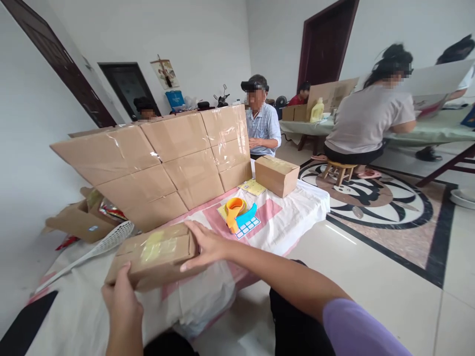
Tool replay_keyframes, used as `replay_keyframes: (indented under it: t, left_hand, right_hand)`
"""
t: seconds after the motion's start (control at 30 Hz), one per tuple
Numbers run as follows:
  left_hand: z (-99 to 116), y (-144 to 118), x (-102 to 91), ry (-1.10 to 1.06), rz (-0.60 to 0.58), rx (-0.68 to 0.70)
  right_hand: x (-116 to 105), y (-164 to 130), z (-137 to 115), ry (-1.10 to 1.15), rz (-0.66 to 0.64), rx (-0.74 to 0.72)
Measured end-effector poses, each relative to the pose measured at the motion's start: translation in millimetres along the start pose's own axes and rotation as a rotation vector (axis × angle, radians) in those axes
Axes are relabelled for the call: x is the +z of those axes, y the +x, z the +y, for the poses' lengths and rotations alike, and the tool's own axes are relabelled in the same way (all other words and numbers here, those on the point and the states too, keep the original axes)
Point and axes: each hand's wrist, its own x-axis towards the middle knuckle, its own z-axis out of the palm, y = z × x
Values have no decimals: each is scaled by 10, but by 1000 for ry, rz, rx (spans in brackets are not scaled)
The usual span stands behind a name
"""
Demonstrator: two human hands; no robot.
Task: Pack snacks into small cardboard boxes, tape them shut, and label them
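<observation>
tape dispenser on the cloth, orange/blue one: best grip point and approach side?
Probably the blue handle end of the tape dispenser, approached from above and from the table's near edge. It lies flat on the cloth, orange roll holder toward the cardboard wall, blue end toward the open edge, nothing crowding it. Both hands are busy: left hand and right hand hold the taped box.

We see the cardboard wall (163, 158) hide most of a person at upper left; faces are blurred. Our left hand (122, 301) is cut off by the bottom edge.
</observation>
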Motion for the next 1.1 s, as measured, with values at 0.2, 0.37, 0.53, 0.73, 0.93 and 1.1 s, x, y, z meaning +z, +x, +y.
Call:
replay_keyframes:
  t: [0.2,0.37,0.53,0.73,0.93,1.1]
  left_hand:
    - [37,15,27,13,6,-2]
    - [42,67,-1,61,-26,-12]
    - [35,72,-24,80,-31,-27]
    - [56,28,-32,76,-70,-21]
    - [58,46,-59,106,-149,28]
    - [41,84,-67,95,-158,-36]
  right_hand:
    - [-876,-91,377,-495,264,434]
    - [-858,-124,647,-655,70,711]
    - [-513,-28,670,-723,129,684]
    - [-607,-10,790,-539,345,589]
    - [-1348,-431,1002,-260,705,456]
    - [-1625,-846,1245,0,787,482]
